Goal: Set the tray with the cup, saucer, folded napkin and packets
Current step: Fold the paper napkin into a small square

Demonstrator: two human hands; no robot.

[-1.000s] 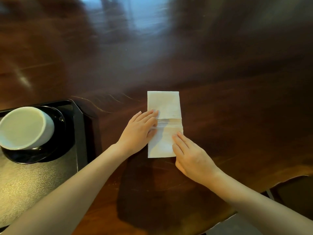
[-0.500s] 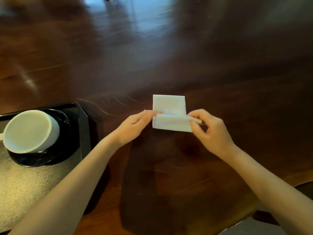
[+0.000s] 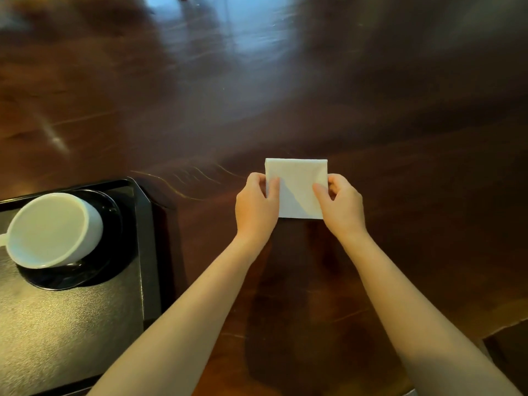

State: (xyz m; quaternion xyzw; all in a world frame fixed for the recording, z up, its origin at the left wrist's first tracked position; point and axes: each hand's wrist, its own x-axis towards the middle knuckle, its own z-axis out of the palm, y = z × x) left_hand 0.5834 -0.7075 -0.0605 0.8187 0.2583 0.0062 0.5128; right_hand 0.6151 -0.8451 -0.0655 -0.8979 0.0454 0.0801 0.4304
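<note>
A white paper napkin [image 3: 297, 184], folded into a near square, lies on the dark wooden table in the middle of the view. My left hand [image 3: 255, 208] pinches its left edge and my right hand [image 3: 343, 205] pinches its right edge. At the far left a black tray [image 3: 85, 324] holds a black saucer [image 3: 100, 270] with a white cup [image 3: 54, 227] standing on it. No packets are visible.
The dark glossy wooden table [image 3: 285, 95] stretches far and to the right. Its front edge [image 3: 503, 324] curves in at the lower right.
The long napkin was folded in half away from me into a square. Both hands moved from pressing it flat to pinching its left and right edges.
</note>
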